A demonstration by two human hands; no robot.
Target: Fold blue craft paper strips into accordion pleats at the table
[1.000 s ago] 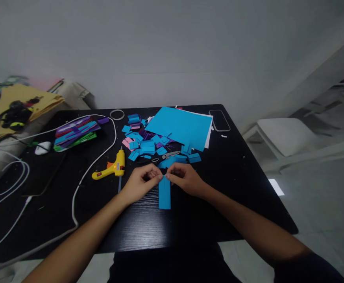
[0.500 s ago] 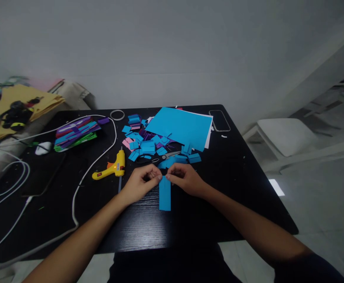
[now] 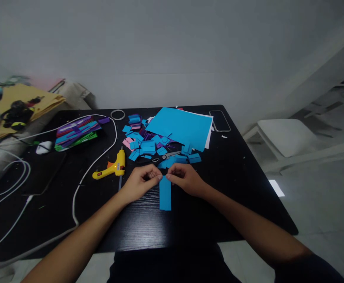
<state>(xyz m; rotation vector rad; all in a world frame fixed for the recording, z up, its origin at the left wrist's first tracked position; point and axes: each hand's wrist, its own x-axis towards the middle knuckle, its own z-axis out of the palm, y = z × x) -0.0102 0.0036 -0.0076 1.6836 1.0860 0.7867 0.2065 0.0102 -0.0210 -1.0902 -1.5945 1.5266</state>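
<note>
A blue paper strip hangs between my hands, its long side pointing toward me over the dark table. My left hand pinches its upper left corner between thumb and finger. At the upper right corner, my right hand grips it the same way. Just beyond my fingers lie scissors, partly covered by small blue paper pieces. To the left of my left hand rests a yellow glue gun with a glue stick.
A large blue sheet lies at the back over white paper, beside a phone. Bundled coloured strips, a white cable and an earbud case occupy the left. A white stool stands right of the table.
</note>
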